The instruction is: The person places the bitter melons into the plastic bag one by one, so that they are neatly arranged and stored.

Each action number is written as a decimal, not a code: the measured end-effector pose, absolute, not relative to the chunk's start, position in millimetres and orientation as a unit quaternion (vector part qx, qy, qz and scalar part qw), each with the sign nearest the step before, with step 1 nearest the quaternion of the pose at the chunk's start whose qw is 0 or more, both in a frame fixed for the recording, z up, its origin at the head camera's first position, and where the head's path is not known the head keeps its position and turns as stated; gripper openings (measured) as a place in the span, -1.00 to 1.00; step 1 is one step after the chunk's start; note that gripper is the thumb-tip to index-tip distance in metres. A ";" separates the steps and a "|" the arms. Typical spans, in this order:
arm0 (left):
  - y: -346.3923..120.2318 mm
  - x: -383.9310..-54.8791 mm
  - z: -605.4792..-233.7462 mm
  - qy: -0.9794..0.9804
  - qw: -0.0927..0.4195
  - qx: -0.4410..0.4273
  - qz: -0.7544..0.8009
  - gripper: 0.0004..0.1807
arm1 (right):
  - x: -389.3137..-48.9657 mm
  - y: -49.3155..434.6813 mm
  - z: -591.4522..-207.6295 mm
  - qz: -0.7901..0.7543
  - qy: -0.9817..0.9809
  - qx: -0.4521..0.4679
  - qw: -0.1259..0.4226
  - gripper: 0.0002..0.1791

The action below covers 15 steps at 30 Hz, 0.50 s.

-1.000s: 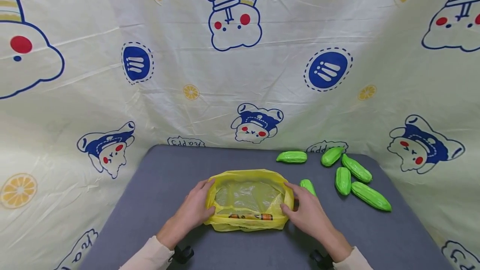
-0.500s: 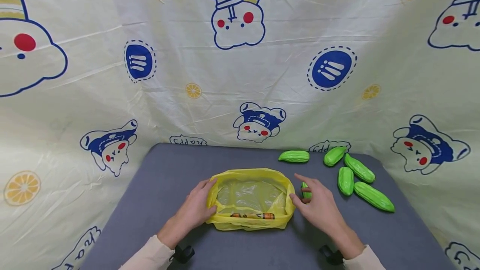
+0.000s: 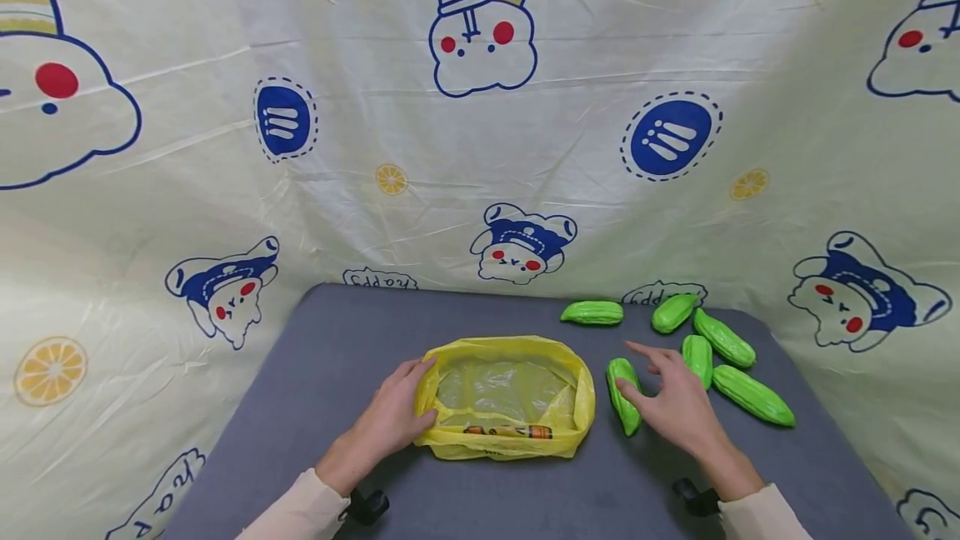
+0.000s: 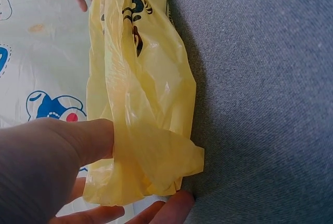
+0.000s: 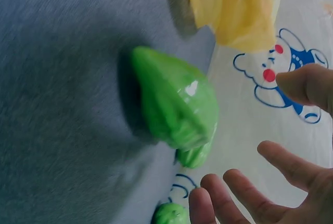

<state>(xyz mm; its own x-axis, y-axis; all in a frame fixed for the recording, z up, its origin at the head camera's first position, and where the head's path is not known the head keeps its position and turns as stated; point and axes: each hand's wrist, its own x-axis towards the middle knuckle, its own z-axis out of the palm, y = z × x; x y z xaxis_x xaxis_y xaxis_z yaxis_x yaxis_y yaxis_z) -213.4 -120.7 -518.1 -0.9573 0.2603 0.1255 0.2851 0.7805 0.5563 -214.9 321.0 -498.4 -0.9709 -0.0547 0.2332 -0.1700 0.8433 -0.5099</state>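
A yellow plastic bag point(image 3: 517, 447) sits on the table with its mouth spread wide and its rim folded outward. My left hand point(image 3: 390, 407) holds the bag's left end; in the left wrist view the thumb lies against the yellow film point(image 4: 140, 94) and the fingers reach round the end. To the right of the bag lies a bright green ridged gourd point(image 3: 623, 411). Over and beside it hovers my right hand point(image 3: 678, 402), fingers spread and holding nothing. The right wrist view shows the gourd point(image 5: 179, 102) apart from the fingertips.
Several more green gourds lie toward the back right: one alone point(image 3: 592, 312), others grouped, such as the front one point(image 3: 753, 396). A grey cloth-covered table point(image 3: 337, 336) runs back to a printed white curtain point(image 3: 360, 65).
My right hand has let go of the bag's right rim and moved right, over the nearest gourd, which shows more fully. The left hand stays at the bag's left end.
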 end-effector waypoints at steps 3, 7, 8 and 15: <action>-120.9 -213.6 -518.8 -0.943 0.023 -0.147 -0.299 -0.13 | -218.7 329.6 -501.5 0.272 -0.957 0.056 0.088 -0.19; -121.6 -213.1 -519.5 -0.942 0.025 -0.149 -0.299 -0.13 | -223.1 337.1 -504.9 0.274 -0.958 0.051 0.064 -0.13; -121.8 -212.9 -519.6 -0.942 0.026 -0.150 -0.299 -0.13 | -224.2 338.7 -505.9 0.273 -0.959 0.050 0.059 -0.12; -121.9 -211.2 -519.4 -0.941 0.034 -0.156 -0.299 -0.12 | -231.3 346.1 -512.1 0.281 -0.959 0.043 0.013 -0.04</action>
<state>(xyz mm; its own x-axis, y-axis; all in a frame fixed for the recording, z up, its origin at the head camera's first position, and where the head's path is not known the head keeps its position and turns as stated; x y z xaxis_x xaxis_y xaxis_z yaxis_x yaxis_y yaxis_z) -211.2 -121.9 -519.4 -0.9490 0.2730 0.1576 0.3138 0.7722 0.5524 -231.3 346.1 -512.1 -0.9959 -0.0752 0.0497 -0.0902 0.8387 -0.5370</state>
